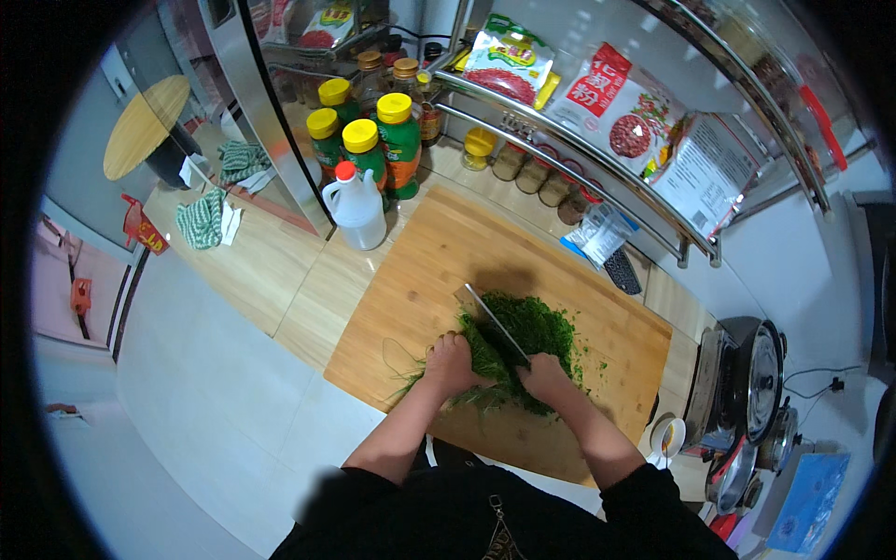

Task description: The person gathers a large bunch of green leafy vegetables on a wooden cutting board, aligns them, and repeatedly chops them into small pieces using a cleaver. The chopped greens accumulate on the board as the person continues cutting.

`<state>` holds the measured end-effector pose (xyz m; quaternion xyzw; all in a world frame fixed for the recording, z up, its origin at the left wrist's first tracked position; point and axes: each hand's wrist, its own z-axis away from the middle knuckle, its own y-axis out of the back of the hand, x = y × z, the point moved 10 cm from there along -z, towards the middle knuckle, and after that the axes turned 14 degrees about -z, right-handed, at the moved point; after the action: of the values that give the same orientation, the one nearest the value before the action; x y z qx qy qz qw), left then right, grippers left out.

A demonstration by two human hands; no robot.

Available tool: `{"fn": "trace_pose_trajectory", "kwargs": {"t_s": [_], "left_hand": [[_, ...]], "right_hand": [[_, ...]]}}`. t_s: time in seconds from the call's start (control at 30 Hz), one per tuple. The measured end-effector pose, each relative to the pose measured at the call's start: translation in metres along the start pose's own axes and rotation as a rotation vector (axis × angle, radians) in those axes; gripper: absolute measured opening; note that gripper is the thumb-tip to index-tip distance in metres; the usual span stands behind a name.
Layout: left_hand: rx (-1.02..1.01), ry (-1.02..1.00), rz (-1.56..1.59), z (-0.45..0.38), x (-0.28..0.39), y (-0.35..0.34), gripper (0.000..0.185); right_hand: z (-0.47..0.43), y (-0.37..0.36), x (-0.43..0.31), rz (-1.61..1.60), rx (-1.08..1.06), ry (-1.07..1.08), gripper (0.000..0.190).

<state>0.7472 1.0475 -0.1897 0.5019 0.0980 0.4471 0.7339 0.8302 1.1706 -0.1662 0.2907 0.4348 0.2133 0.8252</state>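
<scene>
A large wooden cutting board [413, 259] lies before me on the counter. My right hand [546, 378] grips the handle of a kitchen knife [498, 320], its wide blade angled up and left across feathery green herbs. Pressed down on the uncut herb bunch [479, 350], my left hand [449, 360] holds it just left of the blade. Thin stems stick out to the left past that hand. To the right of the knife is a heap of finely chopped herbs [546, 325], with small bits scattered beyond it. The blade's lower edge is hidden among the greens.
Behind the board's left corner stand a white plastic jug [358, 210] and several yellow-capped bottles [395, 143]. A metal rack [560, 129] with food packets overhangs spice jars [535, 175]. At right are a lidded pan [763, 378] and a small white cup [667, 437]; a checked cloth [201, 218] lies left.
</scene>
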Motion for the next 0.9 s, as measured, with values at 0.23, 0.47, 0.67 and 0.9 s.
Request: {"fn": "trace_pose_trajectory", "kwargs": {"t_s": [0.23, 0.47, 0.67, 0.9], "left_hand": [[0.055, -0.005, 0.093, -0.007, -0.005, -0.013, 0.102], [0.080, 0.021, 0.101, 0.004, -0.002, -0.006, 0.104], [0.201, 0.020, 0.111, 0.013, 0.003, -0.001, 0.092], [0.192, 0.077, 0.119, 0.021, 0.001, -0.009, 0.089]], "right_hand": [[0.098, 0.044, 0.054, 0.008, 0.008, -0.179, 0.023], [0.167, 0.034, 0.103, 0.058, -0.139, -0.188, 0.025], [0.164, -0.001, 0.131, 0.195, -0.286, -0.284, 0.026], [0.134, -0.012, 0.088, 0.158, -0.271, -0.177, 0.029]]}}
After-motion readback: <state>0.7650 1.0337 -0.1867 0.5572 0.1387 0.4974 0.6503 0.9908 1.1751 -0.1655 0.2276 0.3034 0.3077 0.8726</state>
